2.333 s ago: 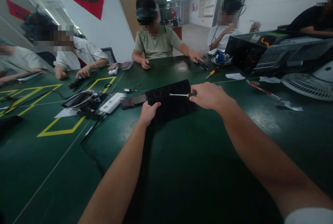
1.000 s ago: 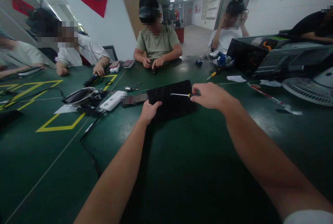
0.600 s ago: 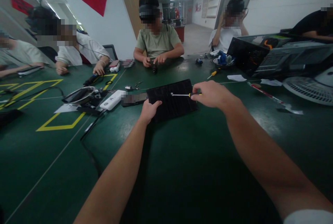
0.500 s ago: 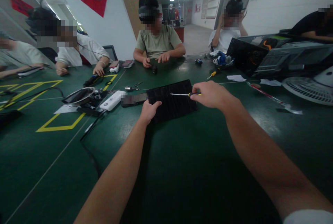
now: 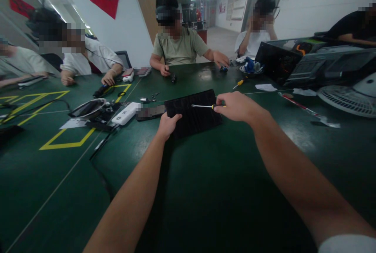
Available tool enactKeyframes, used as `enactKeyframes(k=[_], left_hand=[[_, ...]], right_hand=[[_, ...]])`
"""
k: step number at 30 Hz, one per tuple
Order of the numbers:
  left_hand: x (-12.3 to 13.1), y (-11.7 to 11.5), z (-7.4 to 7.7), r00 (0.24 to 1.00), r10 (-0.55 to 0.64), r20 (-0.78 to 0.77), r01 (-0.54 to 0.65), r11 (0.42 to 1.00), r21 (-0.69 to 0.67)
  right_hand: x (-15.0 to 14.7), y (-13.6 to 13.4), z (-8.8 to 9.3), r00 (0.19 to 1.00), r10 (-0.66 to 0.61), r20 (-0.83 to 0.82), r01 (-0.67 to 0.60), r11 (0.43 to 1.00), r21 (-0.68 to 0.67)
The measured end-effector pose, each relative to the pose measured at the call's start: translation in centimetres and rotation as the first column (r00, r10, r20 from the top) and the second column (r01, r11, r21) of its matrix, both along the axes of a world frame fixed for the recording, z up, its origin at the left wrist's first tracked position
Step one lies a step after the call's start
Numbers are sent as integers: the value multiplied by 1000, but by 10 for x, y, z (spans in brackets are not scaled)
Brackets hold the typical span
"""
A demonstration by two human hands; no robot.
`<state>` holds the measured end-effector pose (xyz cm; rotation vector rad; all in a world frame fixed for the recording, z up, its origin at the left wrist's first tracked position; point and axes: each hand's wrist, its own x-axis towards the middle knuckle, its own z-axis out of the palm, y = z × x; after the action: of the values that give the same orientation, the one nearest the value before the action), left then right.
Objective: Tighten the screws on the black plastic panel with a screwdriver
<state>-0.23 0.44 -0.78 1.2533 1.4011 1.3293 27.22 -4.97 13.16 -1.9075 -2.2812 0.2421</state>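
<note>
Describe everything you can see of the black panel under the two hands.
The panel is a flat black rectangle with a matte, faintly ribbed face, perhaps plastic. It lies on the green table, slightly askew. The left hand grips its near left corner, thumb on top. The right hand holds a screwdriver whose thin shaft reaches over the panel's far half; whether the tip touches it cannot be told.
</note>
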Motion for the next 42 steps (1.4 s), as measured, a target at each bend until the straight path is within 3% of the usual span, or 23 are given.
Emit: enactKeyframes(k=[42], left_hand=[[-2, 1, -2, 1000, -5, 15, 5, 1000, 0]], right_hand=[[4, 5, -4, 998, 23, -51, -23, 1000, -3]])
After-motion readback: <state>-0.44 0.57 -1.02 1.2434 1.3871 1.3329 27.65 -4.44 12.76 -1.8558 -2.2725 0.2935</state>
